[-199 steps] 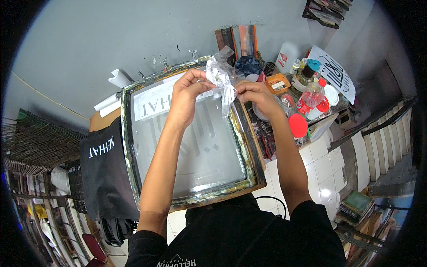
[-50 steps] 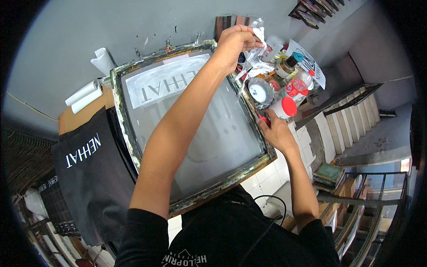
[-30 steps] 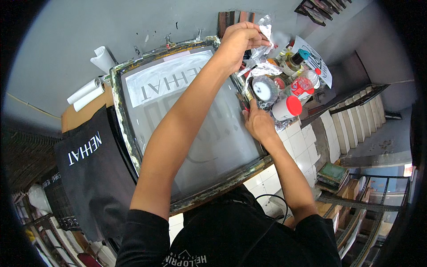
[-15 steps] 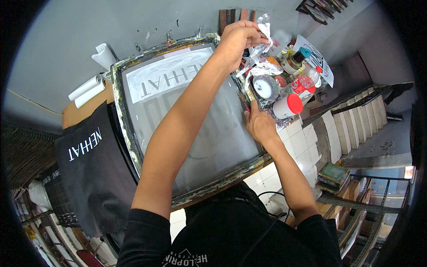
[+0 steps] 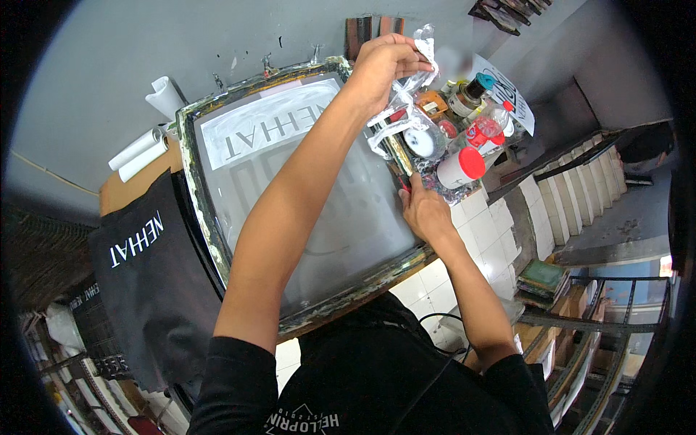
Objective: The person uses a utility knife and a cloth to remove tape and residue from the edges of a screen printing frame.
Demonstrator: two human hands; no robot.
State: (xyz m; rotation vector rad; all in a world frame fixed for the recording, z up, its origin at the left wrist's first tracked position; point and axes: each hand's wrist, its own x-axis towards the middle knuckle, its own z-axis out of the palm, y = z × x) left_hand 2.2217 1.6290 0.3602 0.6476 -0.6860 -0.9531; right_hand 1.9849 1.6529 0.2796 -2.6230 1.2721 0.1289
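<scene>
Fingers of the right hand (image 5: 429, 214) curl around one slim red-and-dark tool (image 5: 403, 193), the index stretched forward along it; how tightly they close is hidden. One framed screen (image 5: 348, 297) lies flat to that hand's left. Just beyond its fingertips, apart from them, is the low end of one crumpled clear bag (image 5: 404, 94) streaked white. The bag's long axis runs from the frame's right side, away and slightly rightward, up to the left hand (image 5: 389, 64), whose thumb and fingers pinch the top; the left is thus the touching hand. Right of the bag's low end stand one round tub (image 5: 439, 143), one white jar (image 5: 461, 167) with a red lid and one dark bottle (image 5: 471, 94) with a blue-green cap. Farthest, two narrow boards (image 5: 358, 36) stand by the wall (image 5: 145, 43).
</scene>
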